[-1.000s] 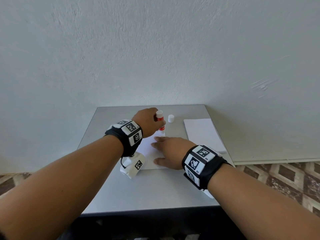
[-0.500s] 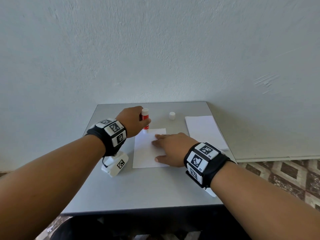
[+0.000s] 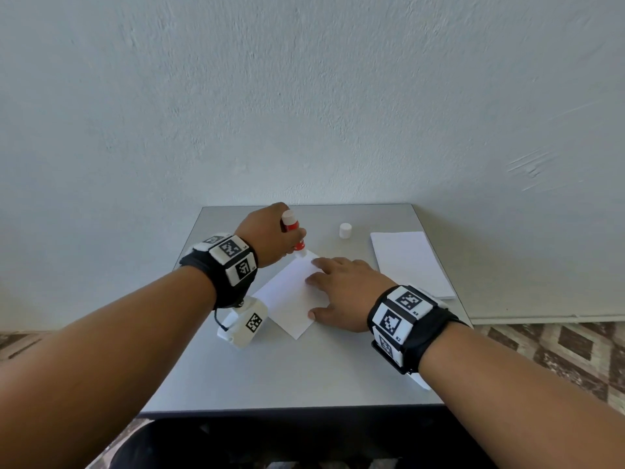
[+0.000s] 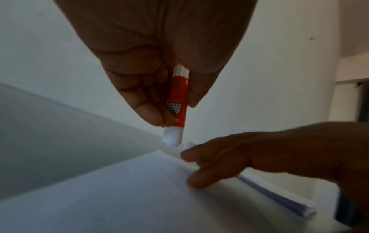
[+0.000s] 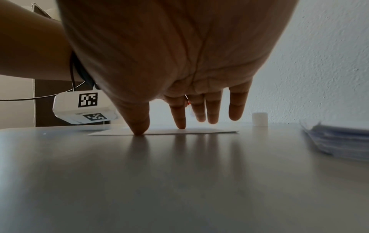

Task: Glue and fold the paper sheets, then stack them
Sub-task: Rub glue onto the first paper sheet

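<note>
On table (image 3: 304, 374): right hand (image 3: 341, 292) flat, pressing sheet (image 3: 291, 299); left hand (image 3: 267, 238) grips glue stick (image 3: 293, 231) above far corner.

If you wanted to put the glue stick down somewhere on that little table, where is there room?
The near strip of the grey table, between its front edge and the single white sheet, is bare. So is the far left corner. The middle is crowded: both hands, the sheet, white cap, and the white paper stack at right.

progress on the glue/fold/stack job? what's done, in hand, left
Done: cap is off the glue stick, one sheet pulled out of the paper pile. In hand: left hand holds the stick tip at the sheet's far corner; right hand pins it flat. Left: the fold, stacking, the remaining pile. No folded sheets visible.
</note>
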